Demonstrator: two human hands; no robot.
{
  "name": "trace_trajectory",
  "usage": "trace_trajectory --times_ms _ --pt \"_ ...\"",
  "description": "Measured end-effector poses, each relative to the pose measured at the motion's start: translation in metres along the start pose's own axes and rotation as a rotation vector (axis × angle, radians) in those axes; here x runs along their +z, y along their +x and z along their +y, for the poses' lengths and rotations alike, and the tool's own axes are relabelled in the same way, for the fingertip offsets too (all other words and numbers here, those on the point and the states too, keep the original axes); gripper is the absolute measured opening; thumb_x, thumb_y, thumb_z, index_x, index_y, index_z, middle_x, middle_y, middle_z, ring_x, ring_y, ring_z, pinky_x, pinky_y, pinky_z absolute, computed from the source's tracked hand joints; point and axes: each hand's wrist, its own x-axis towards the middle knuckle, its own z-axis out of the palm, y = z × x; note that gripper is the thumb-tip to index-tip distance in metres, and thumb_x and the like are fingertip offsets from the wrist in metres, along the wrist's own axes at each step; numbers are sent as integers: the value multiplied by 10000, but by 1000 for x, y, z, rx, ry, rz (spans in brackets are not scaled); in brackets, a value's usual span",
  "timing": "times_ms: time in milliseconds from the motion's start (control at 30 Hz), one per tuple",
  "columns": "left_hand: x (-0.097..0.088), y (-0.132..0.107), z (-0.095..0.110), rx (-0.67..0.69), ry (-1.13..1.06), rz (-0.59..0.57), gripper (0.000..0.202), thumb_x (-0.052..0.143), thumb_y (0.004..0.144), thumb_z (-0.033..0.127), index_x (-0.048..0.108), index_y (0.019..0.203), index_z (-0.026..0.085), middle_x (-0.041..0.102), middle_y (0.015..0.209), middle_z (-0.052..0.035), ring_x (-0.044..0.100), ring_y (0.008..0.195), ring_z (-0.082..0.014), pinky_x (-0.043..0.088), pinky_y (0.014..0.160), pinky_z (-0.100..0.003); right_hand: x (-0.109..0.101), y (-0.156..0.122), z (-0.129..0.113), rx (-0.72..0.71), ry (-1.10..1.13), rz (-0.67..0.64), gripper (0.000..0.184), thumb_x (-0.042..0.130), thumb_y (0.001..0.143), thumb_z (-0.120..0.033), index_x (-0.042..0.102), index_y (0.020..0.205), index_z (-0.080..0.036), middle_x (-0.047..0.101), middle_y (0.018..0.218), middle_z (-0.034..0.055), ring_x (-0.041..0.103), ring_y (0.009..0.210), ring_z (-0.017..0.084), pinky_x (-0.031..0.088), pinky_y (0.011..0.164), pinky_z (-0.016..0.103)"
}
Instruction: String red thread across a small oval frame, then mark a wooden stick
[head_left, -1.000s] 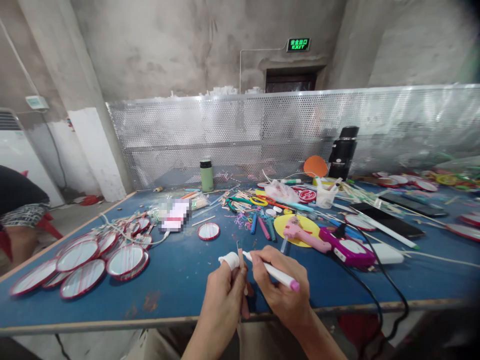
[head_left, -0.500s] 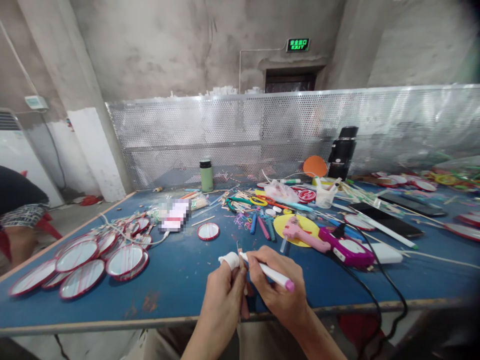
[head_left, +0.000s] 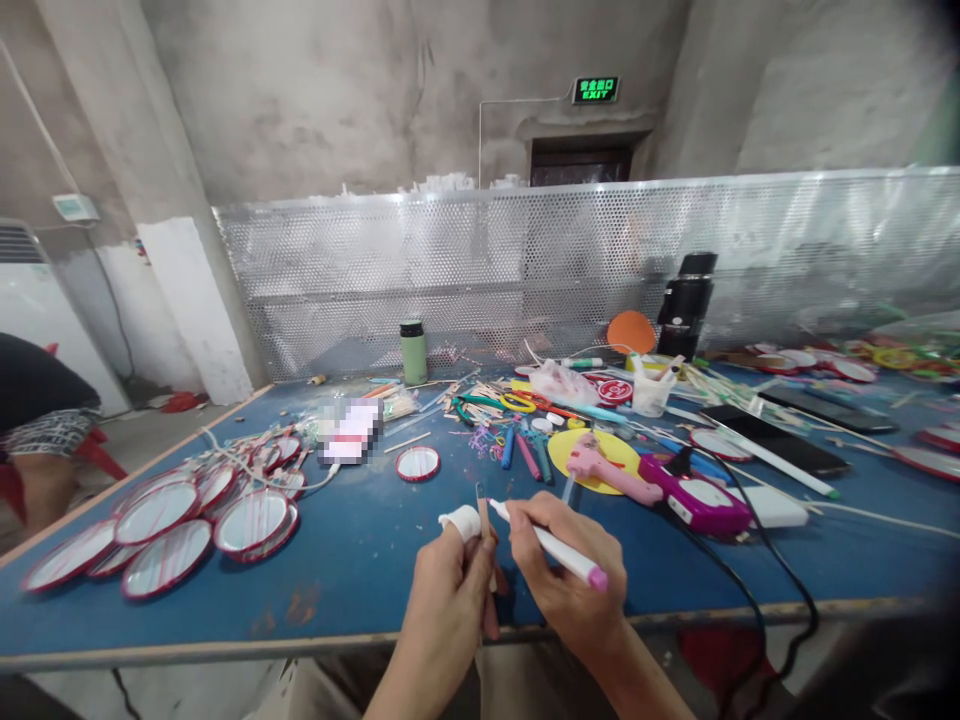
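My left hand [head_left: 446, 590] is closed around a thin wooden stick [head_left: 484, 515] that stands upright; a white cap or wrap [head_left: 462, 521] covers the tip of its forefinger. My right hand [head_left: 566, 575] grips a white marker pen [head_left: 551, 546] with a pink end, its tip pressed against the stick. Both hands hover over the near edge of the blue table [head_left: 360, 560].
Several round red-rimmed mirrors [head_left: 251, 522] lie at the left. Pink and purple glue guns [head_left: 607, 472] with black cables, coloured pens, scissors and sticks crowd the middle and right. A green bottle [head_left: 412, 351] and black flask [head_left: 686, 303] stand before a perforated metal screen. A person sits far left.
The pen tip has slid slightly along the stick and my right hand has shifted a little to the right. My left hand holds still.
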Motion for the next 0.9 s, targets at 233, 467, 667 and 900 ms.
trace_trajectory --times_ms 233,467,667,900 --pt "2 0 -6 42 -10 38 332 473 948 464 528 763 194 590 602 25 531 362 -96 369 381 -191 0 0 1 21 0 -18 156 540 944 -124 641 848 -195 674 674 6 621 549 115 480 557 229" --pt "7 1 -11 64 -9 51 356 468 956 498 515 771 197 599 600 21 510 340 -88 344 365 -185 0 4 4 86 105 -4 163 539 966 -168 701 960 -183 721 775 42 671 644 131 544 621 228" --pt "7 0 -6 65 6 68 343 489 942 495 500 746 213 584 564 26 477 316 -92 317 352 -194 -4 2 20 634 418 -165 358 570 948 -505 721 1019 -189 649 659 -6 542 397 84 442 384 188" --pt "7 -3 -4 90 17 77 322 492 934 483 513 767 209 607 595 13 494 328 -98 323 361 -197 -6 0 21 874 550 -355 520 561 871 -681 662 980 -183 611 579 -32 504 337 85 331 337 170"
